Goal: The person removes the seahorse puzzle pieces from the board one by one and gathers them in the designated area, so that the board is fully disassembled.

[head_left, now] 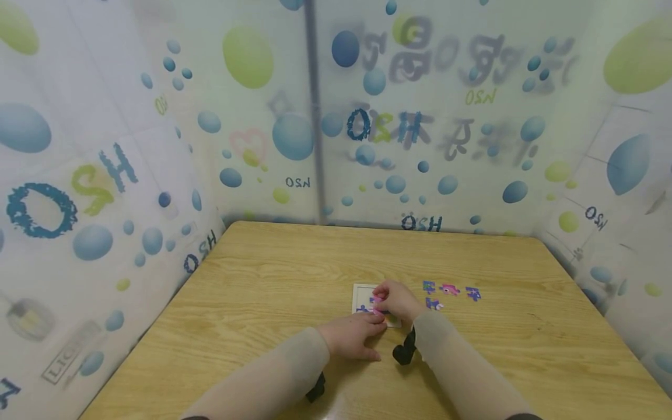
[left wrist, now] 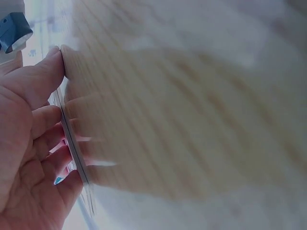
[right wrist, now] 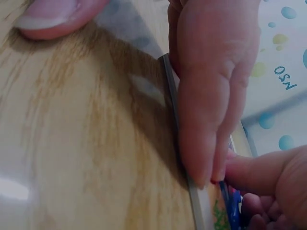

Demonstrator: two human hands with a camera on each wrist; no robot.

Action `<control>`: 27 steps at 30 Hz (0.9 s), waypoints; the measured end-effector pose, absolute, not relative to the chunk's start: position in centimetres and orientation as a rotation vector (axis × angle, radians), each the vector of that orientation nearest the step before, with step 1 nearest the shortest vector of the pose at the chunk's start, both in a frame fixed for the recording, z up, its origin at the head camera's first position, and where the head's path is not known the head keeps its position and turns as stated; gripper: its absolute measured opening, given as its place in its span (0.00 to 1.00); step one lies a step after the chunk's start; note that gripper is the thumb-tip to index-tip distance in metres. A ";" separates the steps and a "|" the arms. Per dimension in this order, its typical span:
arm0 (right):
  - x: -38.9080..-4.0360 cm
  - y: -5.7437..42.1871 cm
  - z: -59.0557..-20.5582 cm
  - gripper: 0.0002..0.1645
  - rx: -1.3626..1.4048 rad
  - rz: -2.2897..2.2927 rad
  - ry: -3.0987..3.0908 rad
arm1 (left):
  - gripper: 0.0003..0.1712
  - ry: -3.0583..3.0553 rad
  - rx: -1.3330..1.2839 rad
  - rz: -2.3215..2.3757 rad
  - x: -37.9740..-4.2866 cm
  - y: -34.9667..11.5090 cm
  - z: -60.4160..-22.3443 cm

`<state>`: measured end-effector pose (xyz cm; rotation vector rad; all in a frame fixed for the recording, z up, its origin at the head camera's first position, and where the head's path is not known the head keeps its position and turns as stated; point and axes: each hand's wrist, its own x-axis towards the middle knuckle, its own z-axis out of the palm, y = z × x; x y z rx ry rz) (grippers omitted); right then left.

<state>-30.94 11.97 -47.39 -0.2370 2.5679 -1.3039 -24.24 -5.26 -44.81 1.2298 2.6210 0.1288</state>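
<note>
A small pale puzzle board lies on the table, with several purple and pink jigsaw pieces in it. My left hand rests palm down at the near edge, fingers extended over the board's rim. In the left wrist view its thumb touches the tabletop. My right hand reaches over the board from the right, thumb and forefinger pinching a pink puzzle piece. The right wrist view shows its thumb beside the left fingertips and a blue piece edge; the fingers partly hide the pieces.
Right of the board lie several loose jigsaw pieces: a green-and-purple one, a pink one, a purple one and a purple-and-white one. Patterned curtain walls border the wooden table.
</note>
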 end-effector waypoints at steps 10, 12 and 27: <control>-30.5 12.2 -46.7 0.15 -0.268 -1.389 2.492 | 0.41 2.618 1.222 0.138 -24.3 -5.2 -45.0; -30.6 12.2 -46.8 0.16 -0.233 -1.399 2.481 | 0.41 2.620 1.222 0.140 -24.3 -5.2 -45.0; -30.9 12.3 -47.5 0.14 -0.121 -1.526 2.402 | 0.40 2.610 1.222 0.141 -24.4 -5.3 -44.9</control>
